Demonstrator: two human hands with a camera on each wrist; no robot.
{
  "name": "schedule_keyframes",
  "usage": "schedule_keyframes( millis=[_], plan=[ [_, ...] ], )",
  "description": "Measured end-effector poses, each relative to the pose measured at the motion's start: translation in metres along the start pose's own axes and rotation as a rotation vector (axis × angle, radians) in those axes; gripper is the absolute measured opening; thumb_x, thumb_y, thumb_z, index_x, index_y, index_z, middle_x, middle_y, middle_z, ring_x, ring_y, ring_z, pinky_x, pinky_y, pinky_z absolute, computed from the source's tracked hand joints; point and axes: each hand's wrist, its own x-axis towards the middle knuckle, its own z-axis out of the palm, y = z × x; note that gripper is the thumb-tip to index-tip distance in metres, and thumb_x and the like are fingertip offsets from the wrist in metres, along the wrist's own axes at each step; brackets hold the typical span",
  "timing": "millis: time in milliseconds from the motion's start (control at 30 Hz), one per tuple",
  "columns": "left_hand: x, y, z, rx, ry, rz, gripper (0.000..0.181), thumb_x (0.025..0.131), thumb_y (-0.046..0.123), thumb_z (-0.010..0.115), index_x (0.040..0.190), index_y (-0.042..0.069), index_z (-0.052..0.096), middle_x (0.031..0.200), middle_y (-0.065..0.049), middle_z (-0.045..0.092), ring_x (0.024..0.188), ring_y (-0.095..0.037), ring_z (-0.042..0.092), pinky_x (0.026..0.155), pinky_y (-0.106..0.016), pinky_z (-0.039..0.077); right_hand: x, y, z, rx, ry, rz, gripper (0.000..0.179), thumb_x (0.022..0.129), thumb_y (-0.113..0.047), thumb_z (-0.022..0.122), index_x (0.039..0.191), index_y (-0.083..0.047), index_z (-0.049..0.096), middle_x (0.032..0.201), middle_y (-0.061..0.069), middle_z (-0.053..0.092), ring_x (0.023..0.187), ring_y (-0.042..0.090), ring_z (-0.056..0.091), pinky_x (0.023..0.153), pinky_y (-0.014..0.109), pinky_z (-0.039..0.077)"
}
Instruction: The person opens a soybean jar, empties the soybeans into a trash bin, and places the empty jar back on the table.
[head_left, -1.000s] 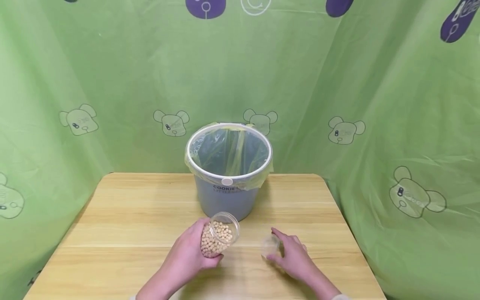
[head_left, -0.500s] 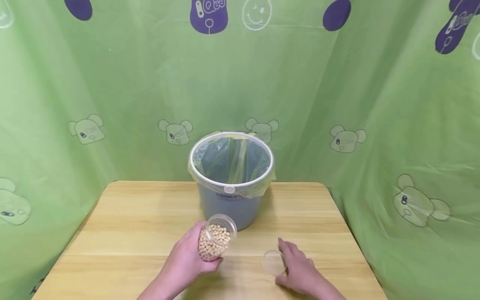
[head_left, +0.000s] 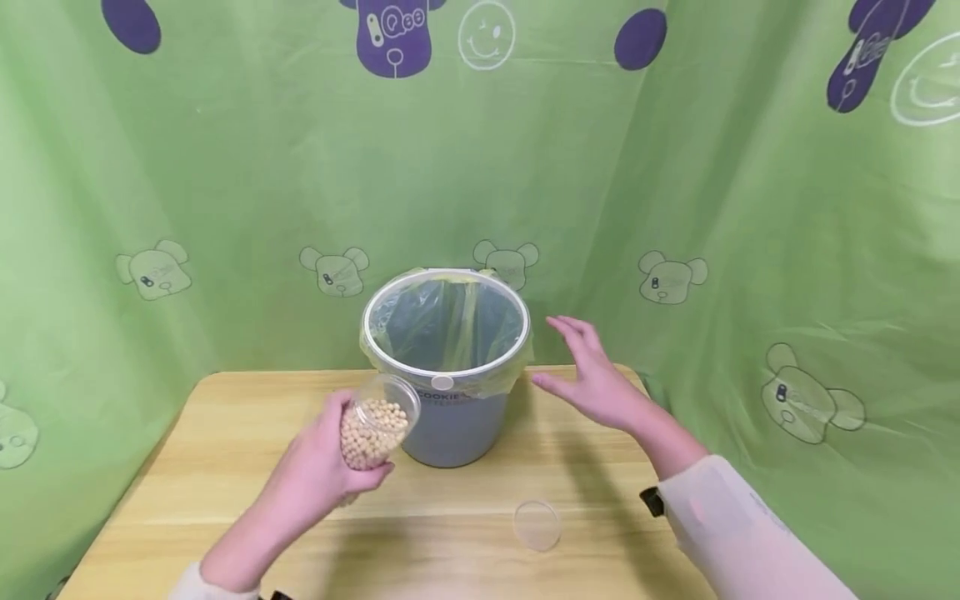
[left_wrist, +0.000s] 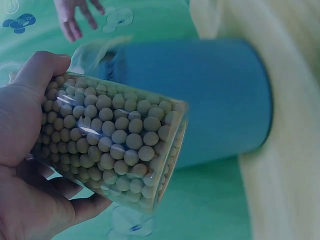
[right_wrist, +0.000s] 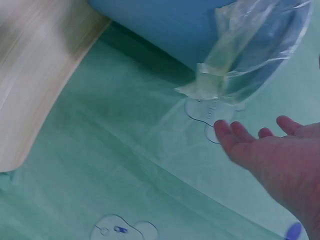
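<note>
My left hand (head_left: 315, 467) grips a clear, lidless jar (head_left: 375, 425) filled with round beige beads or beans, too small to tell which; it is tilted with its mouth toward the bin. In the left wrist view, the fingers and thumb wrap round the jar (left_wrist: 110, 140). A grey-blue bin (head_left: 453, 429) stands at the back of the table, lined with a thin yellowish bag (head_left: 495, 379) under a white rim. My right hand (head_left: 596, 383) is raised beside the bin's right side, fingers spread, apart from it and holding nothing. A clear round lid (head_left: 537, 525) lies on the table.
The light wooden table (head_left: 247, 433) ends just behind the bin. Green curtains (head_left: 247, 167) with printed bear heads hang at the back and both sides.
My right hand has let go of the clear lid, leaving it on the table, and has risen toward the bin's right side. The left hand has lifted the jar up and to the left.
</note>
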Motion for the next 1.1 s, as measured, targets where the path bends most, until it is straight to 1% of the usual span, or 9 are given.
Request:
schedule_keyframes(
  millis=[67, 167, 400, 500, 600, 733, 800, 967, 1100],
  plan=[
    [0.008, -0.002, -0.012, 0.02, 0.006, 0.02, 0.096, 0.062, 0.04, 0.093, 0.138, 0.012, 0.042, 0.119, -0.016, 0.065, 0.095, -0.028, 0.069, 0.063, -0.027, 0.061, 0.013, 0.003, 0.004, 0.028, -0.016, 0.005, 0.097, 0.089, -0.054, 0.068, 0.162, -0.019, 0.013, 0.168, 0.015, 0.004, 0.152, 0.045, 0.022, 0.117, 0.069, 0.027],
    [0.02, -0.005, -0.026, 0.053, -0.001, 0.038, 0.095, 0.064, 0.042, 0.092, 0.139, 0.013, 0.041, 0.115, -0.017, 0.067, 0.091, -0.027, 0.07, 0.061, -0.029, 0.061, 0.027, 0.008, 0.012, 0.071, -0.041, 0.031, 0.099, 0.09, -0.056, 0.066, 0.162, -0.018, 0.011, 0.17, 0.012, 0.0, 0.154, 0.045, 0.017, 0.117, 0.07, 0.025],
    [0.051, -0.013, -0.05, 0.147, 0.023, 0.096, 0.093, 0.068, 0.045, 0.089, 0.142, 0.014, 0.042, 0.115, -0.017, 0.069, 0.097, -0.033, 0.071, 0.077, -0.047, 0.063, 0.048, 0.007, 0.03, 0.165, -0.071, 0.099, 0.116, 0.083, -0.064, 0.07, 0.163, -0.024, -0.004, 0.17, 0.003, -0.014, 0.156, 0.045, 0.005, 0.118, 0.071, 0.019],
    [0.066, -0.017, -0.056, 0.188, 0.025, 0.118, 0.093, 0.07, 0.046, 0.088, 0.145, 0.016, 0.042, 0.117, -0.016, 0.07, 0.1, -0.036, 0.07, 0.082, -0.052, 0.061, 0.053, 0.011, 0.037, 0.171, -0.082, 0.107, 0.122, 0.08, -0.065, 0.072, 0.162, -0.024, -0.007, 0.17, 0.002, -0.016, 0.156, 0.045, 0.004, 0.119, 0.07, 0.017],
    [0.079, -0.019, -0.062, 0.215, 0.001, 0.127, 0.095, 0.071, 0.046, 0.087, 0.148, 0.018, 0.04, 0.119, -0.017, 0.069, 0.103, -0.036, 0.069, 0.085, -0.054, 0.06, 0.056, 0.015, 0.041, 0.186, -0.09, 0.108, 0.122, 0.079, -0.061, 0.075, 0.162, -0.023, -0.005, 0.17, 0.001, -0.015, 0.156, 0.046, 0.004, 0.118, 0.071, 0.016],
    [0.088, -0.02, -0.072, 0.246, -0.032, 0.122, 0.097, 0.071, 0.046, 0.087, 0.15, 0.019, 0.039, 0.12, -0.018, 0.069, 0.103, -0.036, 0.069, 0.085, -0.055, 0.059, 0.059, 0.015, 0.043, 0.221, -0.091, 0.104, 0.121, 0.078, -0.056, 0.079, 0.163, -0.019, 0.001, 0.17, -0.002, -0.015, 0.156, 0.046, 0.004, 0.118, 0.072, 0.016],
    [0.092, -0.02, -0.075, 0.262, -0.037, 0.126, 0.097, 0.071, 0.046, 0.087, 0.15, 0.02, 0.039, 0.121, -0.018, 0.069, 0.104, -0.037, 0.068, 0.086, -0.056, 0.058, 0.061, 0.015, 0.044, 0.224, -0.085, 0.101, 0.123, 0.076, -0.057, 0.08, 0.163, -0.019, 0.002, 0.17, -0.003, -0.016, 0.156, 0.045, 0.003, 0.119, 0.07, 0.017],
    [0.105, -0.023, -0.078, 0.296, -0.045, 0.146, 0.095, 0.07, 0.044, 0.088, 0.15, 0.024, 0.04, 0.127, -0.015, 0.067, 0.11, -0.038, 0.067, 0.091, -0.059, 0.056, 0.068, 0.014, 0.041, 0.204, -0.078, 0.074, 0.124, 0.075, -0.059, 0.08, 0.163, -0.019, 0.002, 0.17, -0.005, -0.015, 0.157, 0.043, 0.004, 0.121, 0.067, 0.016],
    [0.119, -0.02, -0.081, 0.324, -0.046, 0.17, 0.096, 0.069, 0.04, 0.09, 0.15, 0.027, 0.041, 0.126, -0.013, 0.067, 0.111, -0.037, 0.065, 0.09, -0.061, 0.054, 0.073, 0.012, 0.035, 0.2, -0.067, 0.052, 0.122, 0.078, -0.054, 0.08, 0.163, -0.018, 0.0, 0.171, -0.003, -0.012, 0.156, 0.043, 0.006, 0.122, 0.066, 0.016]
  ],
)
